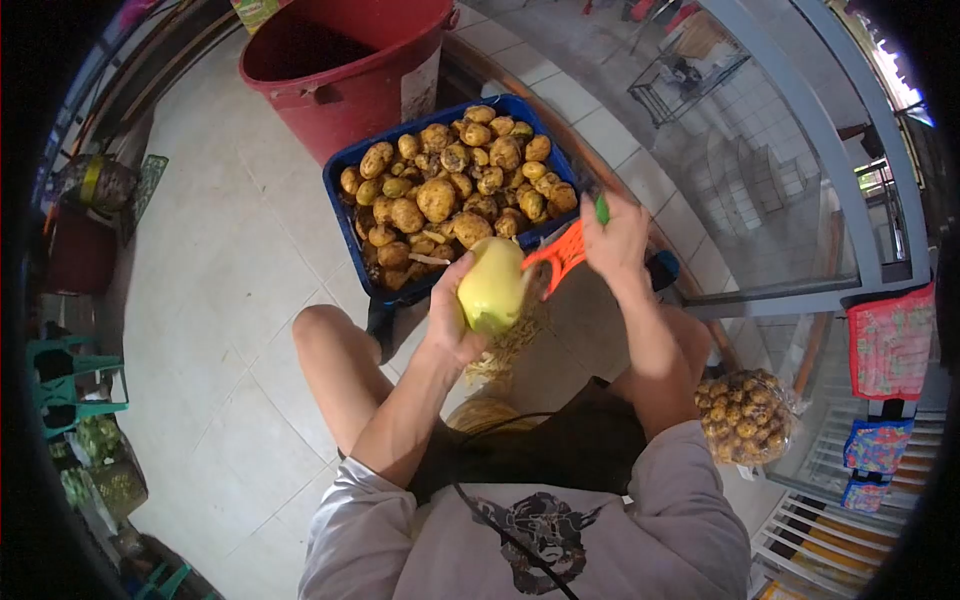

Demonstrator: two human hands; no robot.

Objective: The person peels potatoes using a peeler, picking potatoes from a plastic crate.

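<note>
My left hand (pixel 453 318) is wrapped round a large peeled potato (pixel 494 287), pale yellow with a greenish patch at its lower end. My right hand (pixel 618 243) grips an orange peeler (pixel 560 259), and a bit of green shows by the thumb. The peeler's head is close to the potato's right side; whether the blade touches cannot be told. Just beyond both hands stands a blue crate (pixel 345 222) full of unpeeled, dirt-stained potatoes (pixel 437 200). Below the potato, between the legs, hang or lie thin peelings (pixel 510 350), partly hidden by my left hand.
A large red tub (pixel 330 100) stands behind the crate. To the right sits a clear bag of small potatoes (pixel 745 415), near a grey-framed glass door (pixel 780 290). Green plastic stools (pixel 75 380) are at the far left on the tiled floor (pixel 220 300).
</note>
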